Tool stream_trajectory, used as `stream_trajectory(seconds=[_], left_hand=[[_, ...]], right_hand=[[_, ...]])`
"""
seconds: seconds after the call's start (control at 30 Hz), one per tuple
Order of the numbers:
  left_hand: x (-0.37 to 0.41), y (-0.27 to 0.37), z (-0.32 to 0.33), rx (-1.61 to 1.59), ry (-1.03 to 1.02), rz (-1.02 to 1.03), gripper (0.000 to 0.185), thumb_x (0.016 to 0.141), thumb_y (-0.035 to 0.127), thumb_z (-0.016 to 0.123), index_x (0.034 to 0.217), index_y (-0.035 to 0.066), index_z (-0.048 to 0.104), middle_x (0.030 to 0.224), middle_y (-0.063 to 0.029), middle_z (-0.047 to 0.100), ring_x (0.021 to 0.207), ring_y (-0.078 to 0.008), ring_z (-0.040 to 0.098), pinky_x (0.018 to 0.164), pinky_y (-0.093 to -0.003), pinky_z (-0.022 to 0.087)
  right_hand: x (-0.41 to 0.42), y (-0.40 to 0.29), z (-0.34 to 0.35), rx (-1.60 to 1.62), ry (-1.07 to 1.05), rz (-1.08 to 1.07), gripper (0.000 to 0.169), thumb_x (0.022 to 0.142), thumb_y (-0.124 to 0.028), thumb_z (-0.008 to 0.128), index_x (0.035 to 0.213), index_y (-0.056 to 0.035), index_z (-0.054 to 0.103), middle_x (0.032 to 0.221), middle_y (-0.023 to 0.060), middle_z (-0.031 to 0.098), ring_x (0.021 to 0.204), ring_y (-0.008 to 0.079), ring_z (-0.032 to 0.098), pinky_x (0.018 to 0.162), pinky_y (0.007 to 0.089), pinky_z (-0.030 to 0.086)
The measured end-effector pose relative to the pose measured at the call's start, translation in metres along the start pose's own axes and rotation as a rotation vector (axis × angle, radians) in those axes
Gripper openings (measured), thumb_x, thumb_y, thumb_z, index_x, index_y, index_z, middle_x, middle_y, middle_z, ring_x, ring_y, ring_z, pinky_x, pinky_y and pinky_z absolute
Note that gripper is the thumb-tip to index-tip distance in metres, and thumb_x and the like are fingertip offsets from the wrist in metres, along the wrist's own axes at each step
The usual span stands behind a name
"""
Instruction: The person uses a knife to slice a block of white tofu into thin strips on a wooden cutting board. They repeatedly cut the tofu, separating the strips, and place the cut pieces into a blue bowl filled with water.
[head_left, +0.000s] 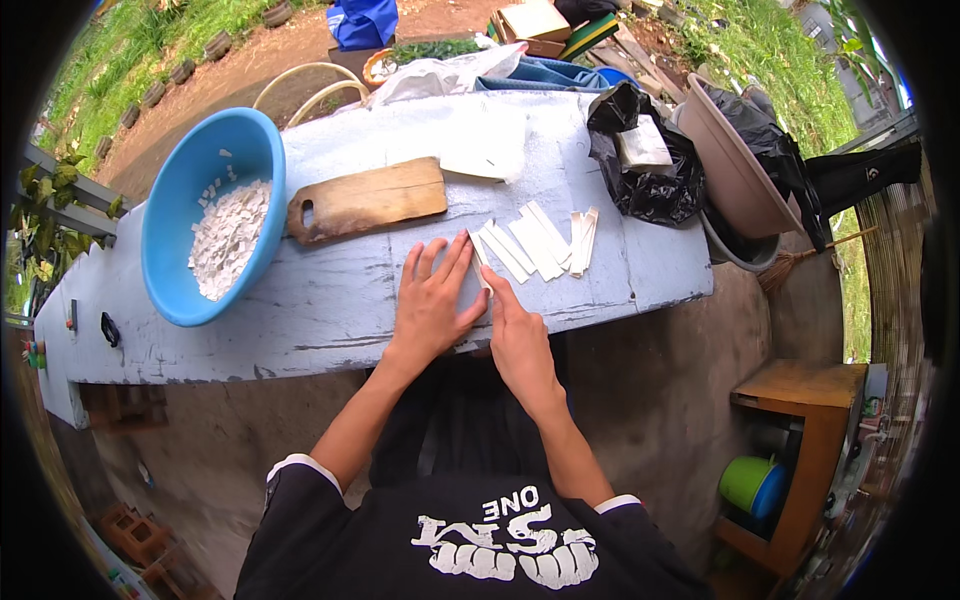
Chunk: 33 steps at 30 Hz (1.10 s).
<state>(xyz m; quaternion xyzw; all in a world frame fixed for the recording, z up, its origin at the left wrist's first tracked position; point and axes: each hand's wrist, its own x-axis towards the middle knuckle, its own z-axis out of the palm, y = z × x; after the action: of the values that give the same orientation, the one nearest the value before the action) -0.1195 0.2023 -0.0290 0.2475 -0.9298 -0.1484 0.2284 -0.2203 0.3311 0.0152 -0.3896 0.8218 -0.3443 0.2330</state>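
Note:
My left hand (433, 292) lies on the table with its fingertips against the left side of a thin white strip (478, 259), holding it down. My right hand (521, 337) is curled at the strip's near end, its index finger stretched along it. Whatever the right hand may hold is hidden by its fingers. Just right of the hands lie several more loose white strips (541, 238). A wooden cutting board (371, 201) rests beyond my left hand. Farther left, a blue plastic basin (169, 225) is tilted and holds a heap of small white cut pieces (231, 244).
The worn, pale table (337, 315) ends close to my body. A black plastic bag (660, 199) with a white block (643, 144) inside sits at right, near a brownish basin (739, 161). A translucent sheet (484, 142) lies behind the strips. A black band (110, 330) is at far left.

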Motion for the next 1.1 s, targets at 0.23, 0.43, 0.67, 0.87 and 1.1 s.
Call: stream_trajectory(seconds=[0.23, 0.43, 0.67, 0.87, 1.1], left_hand=[[0.000, 0.000, 0.004, 0.069, 0.007, 0.021, 0.069, 0.095, 0.039, 0.072, 0.149, -0.003, 0.062, 0.164, -0.0099, 0.055, 0.146, -0.0309, 0.047, 0.129, -0.0527, 0.028], [-0.001, -0.001, 0.004, 0.064, 0.004, 0.020, 0.069, 0.096, 0.039, 0.071, 0.150, -0.002, 0.060, 0.165, -0.0105, 0.054, 0.147, -0.0315, 0.046, 0.130, -0.0537, 0.027], [-0.002, -0.001, 0.005, 0.063, -0.003, 0.012, 0.069, 0.097, 0.039, 0.071, 0.152, -0.002, 0.059, 0.165, -0.0106, 0.053, 0.148, -0.0321, 0.045, 0.131, -0.0542, 0.026], [-0.002, 0.001, 0.004, 0.044, -0.028, -0.008, 0.070, 0.097, 0.038, 0.072, 0.154, -0.001, 0.057, 0.168, -0.0106, 0.050, 0.151, -0.0338, 0.043, 0.133, -0.0533, 0.023], [-0.007, -0.003, 0.005, -0.174, 0.113, -0.099, 0.056, 0.096, 0.029, 0.077, 0.143, -0.001, 0.066, 0.159, -0.0161, 0.059, 0.149, -0.0357, 0.048, 0.129, -0.0506, 0.033]], right_hand=[[-0.009, -0.001, -0.005, 0.019, -0.046, 0.058, 0.044, 0.115, -0.018, 0.048, 0.159, -0.0242, 0.051, 0.083, 0.0330, 0.070, 0.082, 0.0571, 0.069, 0.073, 0.0658, 0.052], [-0.024, 0.012, 0.004, 0.025, -0.006, 0.041, 0.044, 0.116, -0.019, 0.048, 0.159, -0.0250, 0.051, 0.079, 0.0328, 0.069, 0.081, 0.0564, 0.069, 0.072, 0.0660, 0.052], [-0.043, 0.017, 0.000, -0.019, -0.021, 0.067, 0.046, 0.115, -0.017, 0.049, 0.160, -0.0270, 0.050, 0.073, 0.0310, 0.067, 0.077, 0.0552, 0.069, 0.071, 0.0652, 0.053], [-0.066, 0.028, -0.006, 0.002, -0.015, 0.060, 0.047, 0.115, -0.016, 0.049, 0.160, -0.0279, 0.052, 0.071, 0.0306, 0.065, 0.074, 0.0538, 0.069, 0.070, 0.0643, 0.053], [-0.083, 0.026, -0.029, 0.159, -0.006, 0.072, 0.041, 0.116, -0.017, 0.050, 0.156, -0.0209, 0.059, 0.074, 0.0301, 0.062, 0.068, 0.0490, 0.066, 0.068, 0.0485, 0.052]])
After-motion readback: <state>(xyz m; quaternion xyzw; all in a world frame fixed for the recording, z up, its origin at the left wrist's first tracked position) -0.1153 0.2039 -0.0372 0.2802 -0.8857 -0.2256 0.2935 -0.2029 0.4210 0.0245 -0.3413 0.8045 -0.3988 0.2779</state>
